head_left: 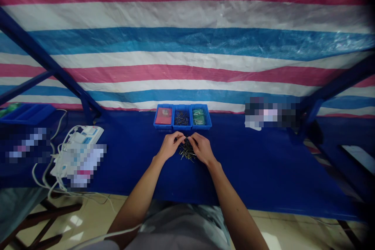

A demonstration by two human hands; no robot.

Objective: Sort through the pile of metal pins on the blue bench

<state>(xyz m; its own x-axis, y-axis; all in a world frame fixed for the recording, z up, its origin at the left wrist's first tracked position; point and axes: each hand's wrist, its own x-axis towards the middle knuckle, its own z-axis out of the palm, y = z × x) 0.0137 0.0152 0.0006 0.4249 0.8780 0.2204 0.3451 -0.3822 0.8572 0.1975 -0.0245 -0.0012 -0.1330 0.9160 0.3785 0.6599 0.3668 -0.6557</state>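
Your left hand [170, 146] and right hand [202, 148] curl over the loose fasteners [187, 155] on the bench [249, 172], grip closure and hold indiscernible; careless fingertips could scatter the heap.

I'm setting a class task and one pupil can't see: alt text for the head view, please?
A left hand and right hand are close together at a pile of nail-like pieces on a blue table. Beyond stand three blue bins; a power strip lies at left.
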